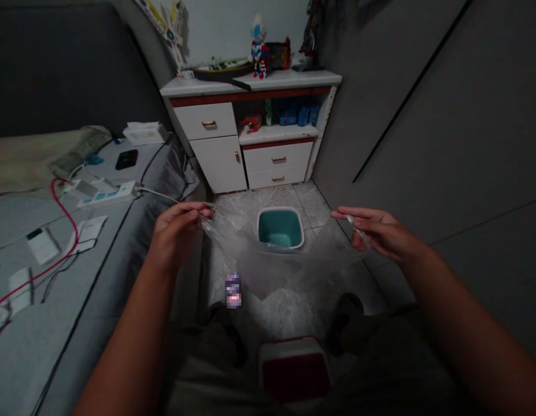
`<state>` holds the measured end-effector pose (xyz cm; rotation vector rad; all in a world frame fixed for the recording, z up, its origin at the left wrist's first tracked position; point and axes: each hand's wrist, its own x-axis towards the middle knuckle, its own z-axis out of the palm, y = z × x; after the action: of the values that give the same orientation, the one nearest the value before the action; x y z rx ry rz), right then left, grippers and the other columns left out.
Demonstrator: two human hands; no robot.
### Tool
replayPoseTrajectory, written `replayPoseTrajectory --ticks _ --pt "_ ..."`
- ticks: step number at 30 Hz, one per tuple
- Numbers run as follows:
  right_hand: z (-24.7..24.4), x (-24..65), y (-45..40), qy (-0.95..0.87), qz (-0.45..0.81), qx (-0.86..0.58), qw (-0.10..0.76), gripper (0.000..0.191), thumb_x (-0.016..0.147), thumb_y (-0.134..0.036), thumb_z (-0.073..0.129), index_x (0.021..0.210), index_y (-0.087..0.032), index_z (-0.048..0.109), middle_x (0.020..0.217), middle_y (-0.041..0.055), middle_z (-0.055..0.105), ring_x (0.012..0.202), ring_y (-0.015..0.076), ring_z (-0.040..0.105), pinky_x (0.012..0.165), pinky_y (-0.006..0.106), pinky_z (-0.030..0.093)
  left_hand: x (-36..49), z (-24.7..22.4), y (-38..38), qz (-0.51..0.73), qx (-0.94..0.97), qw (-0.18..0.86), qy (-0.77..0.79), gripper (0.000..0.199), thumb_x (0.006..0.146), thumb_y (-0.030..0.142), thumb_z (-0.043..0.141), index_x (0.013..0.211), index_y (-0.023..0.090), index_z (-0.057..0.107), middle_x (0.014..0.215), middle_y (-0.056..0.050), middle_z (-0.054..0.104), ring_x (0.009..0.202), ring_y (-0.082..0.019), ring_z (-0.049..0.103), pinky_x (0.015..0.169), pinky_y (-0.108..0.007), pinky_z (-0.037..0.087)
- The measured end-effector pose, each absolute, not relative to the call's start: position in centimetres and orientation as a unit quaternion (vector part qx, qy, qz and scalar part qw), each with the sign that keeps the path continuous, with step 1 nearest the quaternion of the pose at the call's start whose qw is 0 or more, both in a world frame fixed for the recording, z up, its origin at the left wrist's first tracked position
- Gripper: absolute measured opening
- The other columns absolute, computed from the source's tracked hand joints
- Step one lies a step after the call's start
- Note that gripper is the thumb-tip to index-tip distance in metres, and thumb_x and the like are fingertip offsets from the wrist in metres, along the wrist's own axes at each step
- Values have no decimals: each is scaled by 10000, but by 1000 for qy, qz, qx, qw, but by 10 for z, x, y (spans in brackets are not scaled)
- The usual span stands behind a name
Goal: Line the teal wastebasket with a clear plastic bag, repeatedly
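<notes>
A clear plastic bag [289, 268] is stretched wide between my two hands, above the floor. My left hand [180, 228] pinches one side of its rim, fingers closed. On the other side my right hand [376, 231] grips the opposite edge, with bunched film between thumb and fingers. Beyond the bag stands a teal bin [280, 226] with a pale rim, partly overlapped by the see-through film. Below, between my feet, sits a white container with a dark red top [296, 375].
A bed [120, 242] with a power strip [109, 195], red cable and phone [126, 159] lies left. A white cabinet [215, 164] bearing toy figures stands ahead. Grey wardrobe doors [445, 144] rise at right. A small blurred-out item [233, 290] is on the tiled floor.
</notes>
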<state>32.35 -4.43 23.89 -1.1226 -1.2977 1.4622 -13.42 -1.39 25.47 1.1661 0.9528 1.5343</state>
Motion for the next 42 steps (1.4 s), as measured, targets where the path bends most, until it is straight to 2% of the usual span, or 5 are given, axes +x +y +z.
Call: replayPoseTrajectory --ticks 9,14,24,37,42 --pt "136 310 -9 -519 581 -576 247 613 929 -270 744 1530 -245 623 1671 154 453 826 192 798 547 232 608 -137 172 36 380 639 388 545 402 774 549 794 913 175 838 991 -116 835 949 -269 764 903 -391 590" --pt "92 306 11 -557 514 -626 184 675 951 -215 679 1607 -165 528 1496 177 639 896 215 792 561 229 596 -141 122 59 252 688 308 607 347 851 487 685 958 202 850 1058 -89 843 1002 -277 777 956 -370 582" --pt "13 303 37 -659 329 -663 134 729 838 -174 782 1542 -133 597 1544 184 598 1440 323 570 1220 473 447 -138 51 90 40 726 231 646 469 928 385 586 1294 189 804 1263 -109 800 1064 -284 781 1027 -339 547" --pt "34 288 60 -655 208 -725 56 555 933 -332 693 1468 -205 620 1477 184 583 1236 308 667 1039 394 525 -112 36 116 100 717 186 665 434 824 369 677 1202 206 817 1324 -159 731 1221 -338 677 1056 -376 501" --pt "44 290 67 -621 199 -751 99 251 973 -377 577 1046 -205 744 1128 106 718 1017 226 674 859 290 489 -102 46 117 158 696 246 656 250 842 435 621 786 211 717 822 -67 735 805 -238 672 767 -313 491"
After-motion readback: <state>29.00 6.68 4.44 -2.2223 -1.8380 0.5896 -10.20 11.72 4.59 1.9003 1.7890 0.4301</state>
